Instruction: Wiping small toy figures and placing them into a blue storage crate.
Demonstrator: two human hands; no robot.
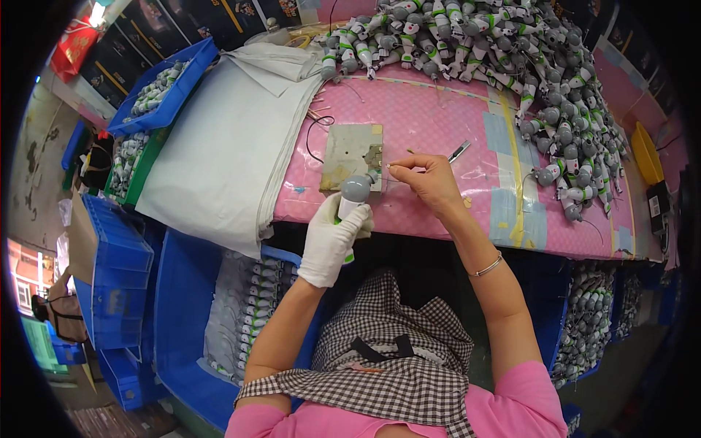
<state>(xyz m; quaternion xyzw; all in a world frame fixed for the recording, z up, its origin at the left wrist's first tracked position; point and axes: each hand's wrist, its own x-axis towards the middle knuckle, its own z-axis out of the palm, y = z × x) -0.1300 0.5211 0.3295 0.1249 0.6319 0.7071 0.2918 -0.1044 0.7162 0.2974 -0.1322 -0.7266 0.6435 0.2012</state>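
In my white-gloved left hand (327, 244) is a small toy figure (355, 191) with a round grey head, a white body and a bit of green, held head up at the table's front edge. My bare right hand (436, 184) is closed in a pinch just right of the grey head; what sits between thumb and forefinger is too small to make out. A thin dark line runs from near the head toward that hand. Right behind the figure stands a stained metal box (349, 150) with a black cord at its left side.
Many similar figures (467, 44) heap along the table's back and right. White sheets (226, 139) cover its left part. A small blade-like tool (459, 151) lies beyond my right hand. Blue bins (186, 292) stand below left, one holding rows of figures. A yellow basin (646, 153) is far right.
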